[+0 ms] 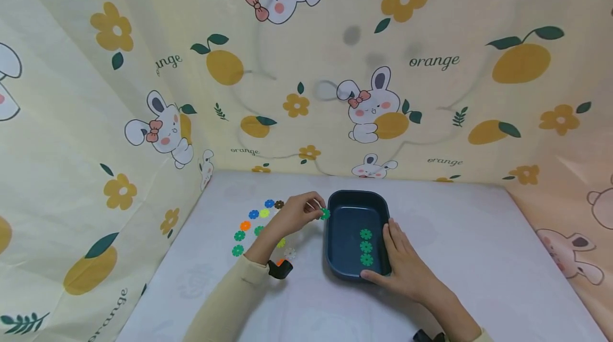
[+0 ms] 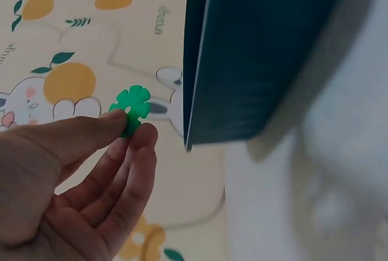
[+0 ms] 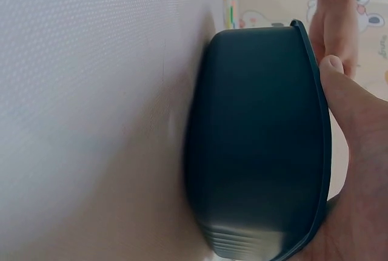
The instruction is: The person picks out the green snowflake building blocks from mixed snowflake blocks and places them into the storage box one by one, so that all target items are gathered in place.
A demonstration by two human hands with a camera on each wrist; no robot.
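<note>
Between thumb and fingertips, my left hand point(image 1: 299, 213) point(image 2: 91, 182) pinches a green flower-shaped piece point(image 1: 325, 214) point(image 2: 131, 108), just left of the rim of a dark blue tray point(image 1: 342, 235) point(image 2: 267, 48) point(image 3: 260, 127). Inside the tray, three green flower pieces point(image 1: 366, 247) lie in a column near its right side. My right hand point(image 1: 407, 267) point(image 3: 357, 145) rests on the tray's right rim, fingers extended along the side and thumb at the near corner.
Left of the tray, loose flower pieces in blue, orange point(image 1: 245, 225), green point(image 1: 238, 250), yellow, brown and white lie on the white tabletop point(image 1: 191, 289), partly hidden by my left forearm. A patterned cloth point(image 1: 297, 134) hangs behind the table.
</note>
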